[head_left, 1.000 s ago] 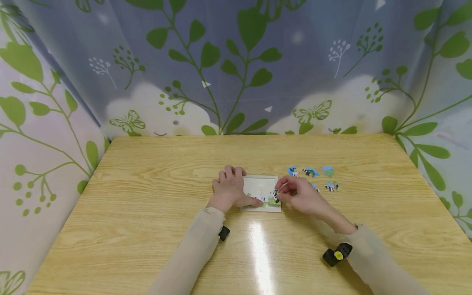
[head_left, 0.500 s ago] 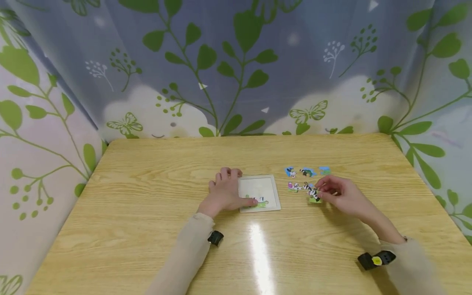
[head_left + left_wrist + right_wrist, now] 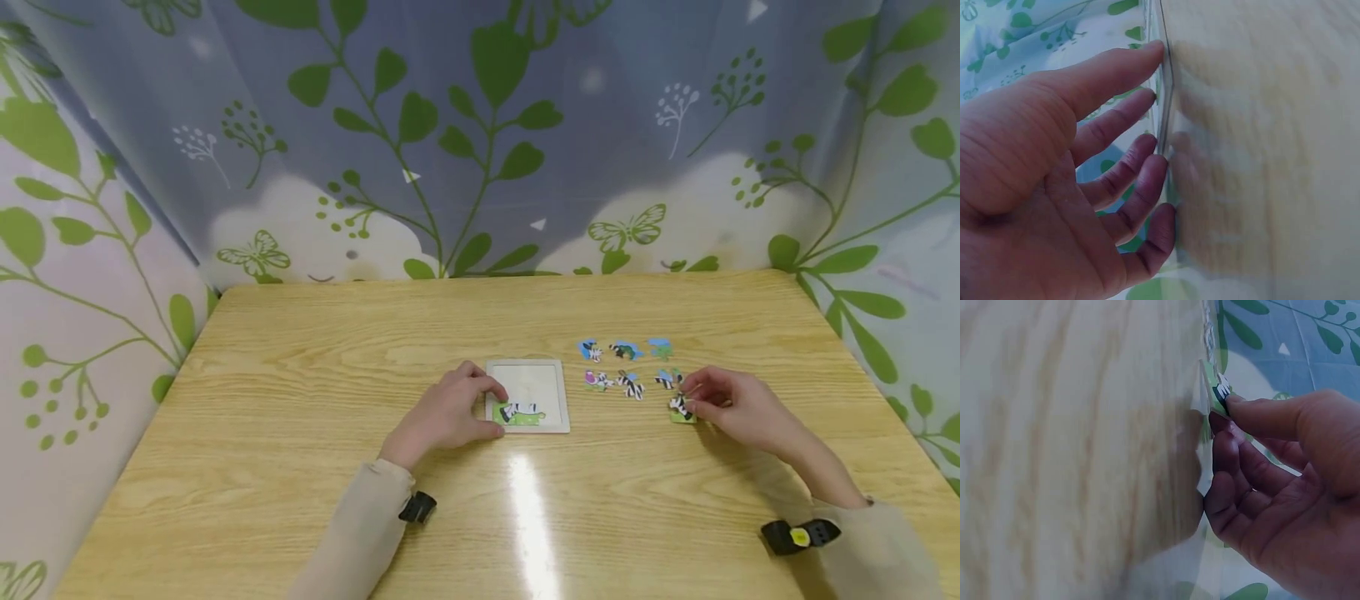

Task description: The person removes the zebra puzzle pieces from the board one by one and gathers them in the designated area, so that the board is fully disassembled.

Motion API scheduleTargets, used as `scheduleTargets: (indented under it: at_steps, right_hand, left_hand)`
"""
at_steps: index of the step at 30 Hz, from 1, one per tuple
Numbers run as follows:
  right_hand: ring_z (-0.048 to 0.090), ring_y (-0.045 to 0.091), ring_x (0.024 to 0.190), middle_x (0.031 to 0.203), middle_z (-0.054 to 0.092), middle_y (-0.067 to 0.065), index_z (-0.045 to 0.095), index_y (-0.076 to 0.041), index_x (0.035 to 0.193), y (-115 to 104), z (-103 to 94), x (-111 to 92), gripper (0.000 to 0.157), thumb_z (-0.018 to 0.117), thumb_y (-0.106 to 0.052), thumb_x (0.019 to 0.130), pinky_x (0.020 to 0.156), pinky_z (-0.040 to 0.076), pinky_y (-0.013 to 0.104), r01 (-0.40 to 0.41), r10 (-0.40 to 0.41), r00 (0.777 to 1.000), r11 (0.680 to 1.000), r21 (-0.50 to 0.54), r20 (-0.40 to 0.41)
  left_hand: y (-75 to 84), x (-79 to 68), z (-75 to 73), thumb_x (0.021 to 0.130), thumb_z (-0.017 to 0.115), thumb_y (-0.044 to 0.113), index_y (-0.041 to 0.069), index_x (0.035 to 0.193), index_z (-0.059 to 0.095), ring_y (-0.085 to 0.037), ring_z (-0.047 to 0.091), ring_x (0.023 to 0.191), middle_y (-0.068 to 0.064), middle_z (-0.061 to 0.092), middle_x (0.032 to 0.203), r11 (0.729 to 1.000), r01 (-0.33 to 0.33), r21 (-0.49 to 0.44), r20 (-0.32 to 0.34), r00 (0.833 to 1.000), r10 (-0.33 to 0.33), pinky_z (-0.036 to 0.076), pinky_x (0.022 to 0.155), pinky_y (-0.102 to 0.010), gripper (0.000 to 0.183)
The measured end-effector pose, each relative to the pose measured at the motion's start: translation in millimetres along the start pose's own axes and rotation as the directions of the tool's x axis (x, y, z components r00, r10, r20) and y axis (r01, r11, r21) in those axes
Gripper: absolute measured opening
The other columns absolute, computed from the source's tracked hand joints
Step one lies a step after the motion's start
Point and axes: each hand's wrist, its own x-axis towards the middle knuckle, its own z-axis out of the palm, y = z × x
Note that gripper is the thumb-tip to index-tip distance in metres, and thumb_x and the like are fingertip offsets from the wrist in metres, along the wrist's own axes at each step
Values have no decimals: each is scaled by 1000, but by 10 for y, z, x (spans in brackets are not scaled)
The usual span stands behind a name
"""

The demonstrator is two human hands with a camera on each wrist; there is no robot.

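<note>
A square white puzzle tray (image 3: 528,379) lies on the table, with green-based puzzle pieces (image 3: 525,414) along its bottom edge. My left hand (image 3: 442,412) is at its left side, thumb at the lower left corner and a fingertip by the piece there. In the left wrist view my fingers (image 3: 1141,187) are loosely bent and spread. To the right of the tray, my right hand (image 3: 746,412) pinches a puzzle piece (image 3: 681,410) with a black-and-white figure and green base, close over the table. The right wrist view shows this piece (image 3: 1216,387) between thumb and fingertips.
Several loose puzzle pieces lie in two rows right of the tray, among them a blue one (image 3: 660,346) at the back and a striped one (image 3: 631,386) in front. The wooden table (image 3: 300,358) meets a leaf-patterned curtain (image 3: 450,167) at the back.
My right hand has moved from the tray to the right with the puzzle piece. My left hand has drawn back from across the tray to its left edge, uncovering the bottom pieces.
</note>
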Motion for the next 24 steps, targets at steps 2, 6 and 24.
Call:
scheduleTargets:
  at_steps: [2,6,24]
  right_hand:
    - [61,-2,76,91,73,6,68,-3,109,13,-5,14,15,70,-6,94,64,50,24,-4,4,1000,1000,-18,1]
    - [59,-1,74,90,71,6,68,-2,109,33,-21,50,15,69,-5,94,62,48,24,-12,13,1000,999,-38,8]
    - [59,-1,72,89,69,4,70,-6,105,8,-11,96,15,74,-13,93,61,48,24,-37,36,999,996,-78,-12]
  left_hand:
    - [-8,3,3,86,83,31,22,118,71,-31,53,120,-7,55,134,1000,0,-3,0,1000,0,46,101,-49,36]
    - [-18,12,10,87,82,32,23,117,71,-30,54,118,-6,56,132,1000,0,-6,-2,1000,0,46,100,-48,34]
    - [15,35,10,89,80,35,23,119,68,-27,52,108,-4,55,129,999,53,-2,11,999,-53,43,96,-48,34]
